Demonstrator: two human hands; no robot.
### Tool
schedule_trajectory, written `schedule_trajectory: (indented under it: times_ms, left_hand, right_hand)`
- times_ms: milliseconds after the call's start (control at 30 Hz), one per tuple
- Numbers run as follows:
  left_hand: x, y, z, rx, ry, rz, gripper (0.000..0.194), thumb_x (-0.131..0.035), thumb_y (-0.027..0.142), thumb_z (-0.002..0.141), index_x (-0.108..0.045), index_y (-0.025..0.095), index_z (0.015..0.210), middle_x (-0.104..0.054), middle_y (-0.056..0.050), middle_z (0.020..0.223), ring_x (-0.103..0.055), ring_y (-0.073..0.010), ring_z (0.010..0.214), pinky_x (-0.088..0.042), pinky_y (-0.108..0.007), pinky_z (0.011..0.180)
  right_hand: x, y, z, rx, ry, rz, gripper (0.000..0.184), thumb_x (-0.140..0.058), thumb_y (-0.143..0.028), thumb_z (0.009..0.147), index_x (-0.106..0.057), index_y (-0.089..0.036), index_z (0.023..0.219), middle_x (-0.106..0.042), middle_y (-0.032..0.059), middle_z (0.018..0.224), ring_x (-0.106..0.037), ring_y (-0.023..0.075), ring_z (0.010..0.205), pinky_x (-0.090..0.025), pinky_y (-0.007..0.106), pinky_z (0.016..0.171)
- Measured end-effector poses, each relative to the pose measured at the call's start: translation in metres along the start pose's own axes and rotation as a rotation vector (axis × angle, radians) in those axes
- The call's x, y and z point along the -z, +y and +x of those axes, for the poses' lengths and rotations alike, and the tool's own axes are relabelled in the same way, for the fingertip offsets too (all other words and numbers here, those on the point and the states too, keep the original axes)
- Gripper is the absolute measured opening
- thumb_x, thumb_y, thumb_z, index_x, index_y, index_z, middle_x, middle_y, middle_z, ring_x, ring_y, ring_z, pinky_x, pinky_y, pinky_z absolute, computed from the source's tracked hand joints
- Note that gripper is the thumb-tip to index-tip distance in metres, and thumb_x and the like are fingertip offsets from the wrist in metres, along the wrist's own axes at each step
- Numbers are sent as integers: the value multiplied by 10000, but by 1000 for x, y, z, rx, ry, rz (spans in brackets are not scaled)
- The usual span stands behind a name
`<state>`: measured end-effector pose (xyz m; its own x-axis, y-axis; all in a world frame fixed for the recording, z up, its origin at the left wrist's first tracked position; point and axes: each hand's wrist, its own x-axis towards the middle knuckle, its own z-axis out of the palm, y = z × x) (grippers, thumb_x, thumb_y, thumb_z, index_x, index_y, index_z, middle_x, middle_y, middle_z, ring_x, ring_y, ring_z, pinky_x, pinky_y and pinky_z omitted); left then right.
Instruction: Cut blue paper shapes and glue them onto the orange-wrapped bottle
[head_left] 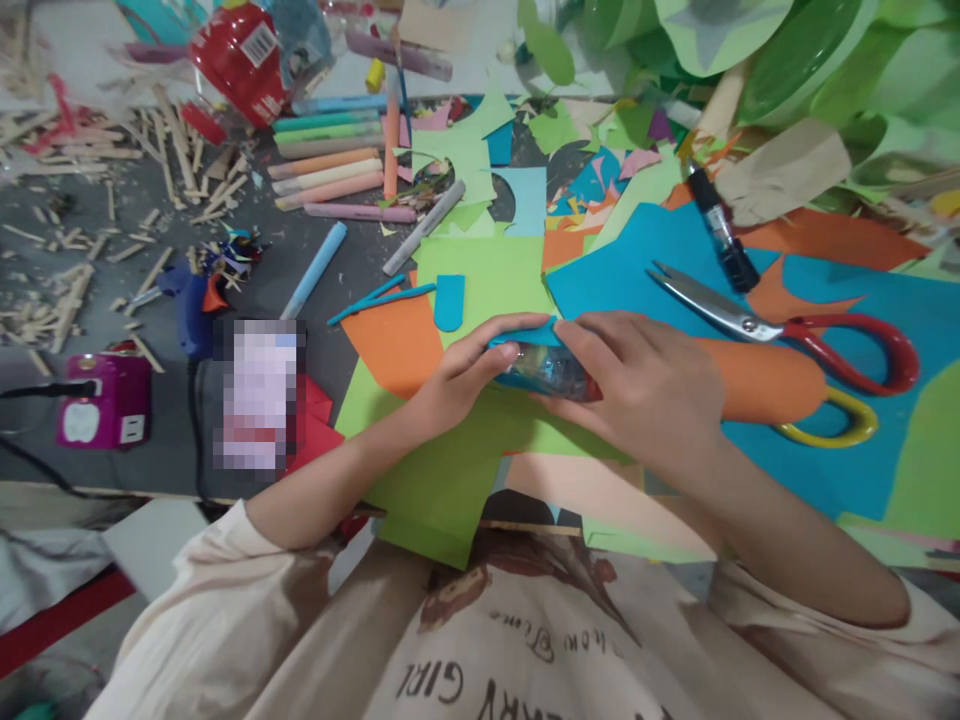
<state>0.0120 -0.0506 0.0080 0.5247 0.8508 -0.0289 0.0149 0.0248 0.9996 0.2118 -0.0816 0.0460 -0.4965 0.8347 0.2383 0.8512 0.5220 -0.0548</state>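
Between my two hands lies a small clear plastic bottle with blue paper along its upper side. My left hand is closed round its left end, the thumb pressing near the blue paper edge. My right hand wraps the right end, fingertips on the blue paper. An orange paper piece with a rounded end reaches out to the right from beside my right hand. Under the bottle is green paper. A small blue paper tab and thin blue strips lie just beyond my left hand.
Scissors with red and yellow handles rest on a blue sheet at right, near a black-bodied tool. Markers lie at the back. A blue glue gun, a phone, a purple box and wood sticks occupy the left.
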Motion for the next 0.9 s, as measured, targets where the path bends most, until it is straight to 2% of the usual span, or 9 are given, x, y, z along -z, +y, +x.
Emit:
schedule_trajectory:
  times_ms: [133, 267, 333, 400, 467, 567, 633, 767, 900]
  left_hand:
    - [2, 3, 1, -27, -18, 44, 449, -423, 532, 974, -599, 251, 1277, -611, -82, 1363, -575, -266, 1272, -547, -367, 963]
    - [7, 5, 2, -55, -15, 194, 555, -462, 622, 923, -537, 250, 1328, -543, -96, 1424, -514, -262, 1329, -478, -370, 1047]
    - [12, 5, 3, -81, 50, 283, 600, -485, 673, 884, -548, 249, 1304, -512, -106, 1437, -467, -265, 1362, -463, -368, 1048]
    - [17, 4, 5, -111, 145, 358, 591, -517, 686, 857, -595, 231, 1227, -558, -122, 1342, -532, -253, 1263, -506, -343, 951]
    - [21, 2, 7, -118, 207, 388, 540, -556, 656, 849, -631, 210, 1145, -619, -109, 1155, -615, -204, 1029, -532, -300, 806]
    - [23, 1, 9, -96, 206, 351, 443, -613, 576, 845, -642, 199, 1075, -633, -62, 960, -608, -143, 790, -521, -262, 683]
    - [21, 0, 9, -86, 194, 308, 378, -637, 518, 842, -640, 198, 1043, -639, -55, 946, -615, -133, 770, -524, -253, 677]
    - [19, -2, 9, -57, 206, 189, 285, -616, 415, 851, -605, 190, 1026, -662, -65, 1012, -658, -136, 857, -546, -257, 763]
    - [20, -8, 12, 10, 308, 178, 224, -580, 294, 824, -548, 203, 1027, -653, -28, 923, -665, -127, 865, -548, -246, 769]
  right_hand:
    - [0, 0, 0, 6, -2, -30, 414, -533, -480, 925, -639, -173, 1181, -731, 144, 1035, -671, 289, 932, -498, 390, 765]
    - [0, 2, 2, -1, 0, -15, 408, -534, -475, 923, -643, -170, 1172, -730, 155, 1037, -677, 293, 917, -491, 387, 742]
    - [0, 3, 5, -6, -4, -12, 410, -524, -483, 925, -650, -159, 1143, -729, 156, 994, -675, 288, 876, -479, 373, 709]
    - [0, 5, 7, -4, -5, -21, 434, -508, -505, 927, -650, -142, 1120, -724, 156, 954, -667, 283, 845, -464, 361, 686]
    - [0, 7, 9, -10, -15, -33, 468, -484, -534, 930, -642, -137, 1119, -719, 156, 948, -656, 282, 839, -451, 355, 679]
    - [2, 8, 11, -27, -57, -48, 482, -455, -549, 936, -626, -151, 1147, -712, 150, 962, -641, 278, 835, -434, 351, 681]
    - [4, 9, 12, -33, -88, -60, 475, -450, -541, 940, -621, -154, 1156, -709, 146, 958, -637, 275, 827, -423, 347, 679]
    - [7, 8, 14, -57, -101, -76, 541, -439, -579, 933, -605, -125, 1176, -706, 142, 903, -637, 277, 794, -406, 341, 653]
    - [11, 13, 16, -79, -37, -90, 672, -439, -631, 917, -521, -87, 1303, -708, 126, 825, -645, 274, 743, -405, 336, 614]
